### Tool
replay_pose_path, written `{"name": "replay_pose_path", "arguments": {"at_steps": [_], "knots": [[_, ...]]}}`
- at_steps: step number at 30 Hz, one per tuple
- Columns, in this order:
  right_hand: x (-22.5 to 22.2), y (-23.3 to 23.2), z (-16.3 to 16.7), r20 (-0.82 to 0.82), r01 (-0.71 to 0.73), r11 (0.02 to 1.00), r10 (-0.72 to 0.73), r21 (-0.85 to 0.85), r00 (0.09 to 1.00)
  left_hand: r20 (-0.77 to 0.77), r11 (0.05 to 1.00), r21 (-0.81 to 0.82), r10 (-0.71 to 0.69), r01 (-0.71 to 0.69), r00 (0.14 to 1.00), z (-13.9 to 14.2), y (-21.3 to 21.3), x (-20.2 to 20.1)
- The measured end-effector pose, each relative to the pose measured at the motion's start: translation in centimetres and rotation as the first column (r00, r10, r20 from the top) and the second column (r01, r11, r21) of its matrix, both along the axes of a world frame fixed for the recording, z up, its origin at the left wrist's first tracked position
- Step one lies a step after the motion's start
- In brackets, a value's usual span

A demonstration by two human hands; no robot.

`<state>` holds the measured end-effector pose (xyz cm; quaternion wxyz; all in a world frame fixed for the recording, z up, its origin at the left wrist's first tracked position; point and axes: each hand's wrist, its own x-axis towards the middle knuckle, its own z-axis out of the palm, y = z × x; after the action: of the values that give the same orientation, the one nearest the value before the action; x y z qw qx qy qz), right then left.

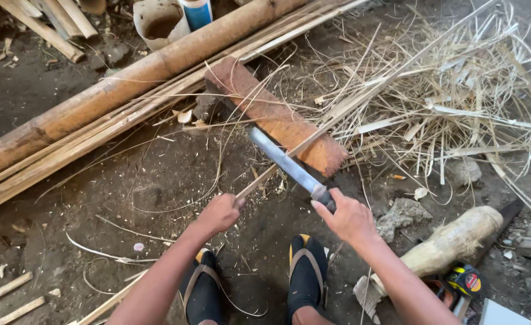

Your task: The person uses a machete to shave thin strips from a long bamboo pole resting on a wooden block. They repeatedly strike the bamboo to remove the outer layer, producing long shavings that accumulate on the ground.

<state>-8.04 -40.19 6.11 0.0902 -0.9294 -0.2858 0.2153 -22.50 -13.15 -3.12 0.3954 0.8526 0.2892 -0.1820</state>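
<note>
Right hand (348,215) is closed on the handle of a long knife (286,164), left hand (220,212) pinched on a thin bamboo strip (337,117) laid across the wooden block (274,114) (light, springy, sharp-edged; best gripped near its end).

A thick bamboo pole (127,75), a pile of shavings (458,102), and a tape measure (464,280) lie on dirt.

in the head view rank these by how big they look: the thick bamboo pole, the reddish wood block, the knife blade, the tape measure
1. thick bamboo pole, longest by far
2. reddish wood block
3. knife blade, held in the right hand
4. tape measure, smallest even though it lies nearer the camera
</note>
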Motion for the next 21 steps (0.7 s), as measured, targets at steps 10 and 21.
{"name": "replay_pose_path", "arguments": {"at_steps": [10,21], "knots": [[7.4,-2.1,-0.5,-0.038,0.238,0.959,-0.247,-0.154,0.968,-0.152,1.000,0.022,0.022,-0.019,0.988,-0.7,4.0,-9.5],[2.5,-1.5,-4.4,0.106,-0.267,0.955,0.255,0.126,0.961,-0.176,0.998,0.030,0.067,-0.063,0.982,-2.8,7.1,-13.5]]}}
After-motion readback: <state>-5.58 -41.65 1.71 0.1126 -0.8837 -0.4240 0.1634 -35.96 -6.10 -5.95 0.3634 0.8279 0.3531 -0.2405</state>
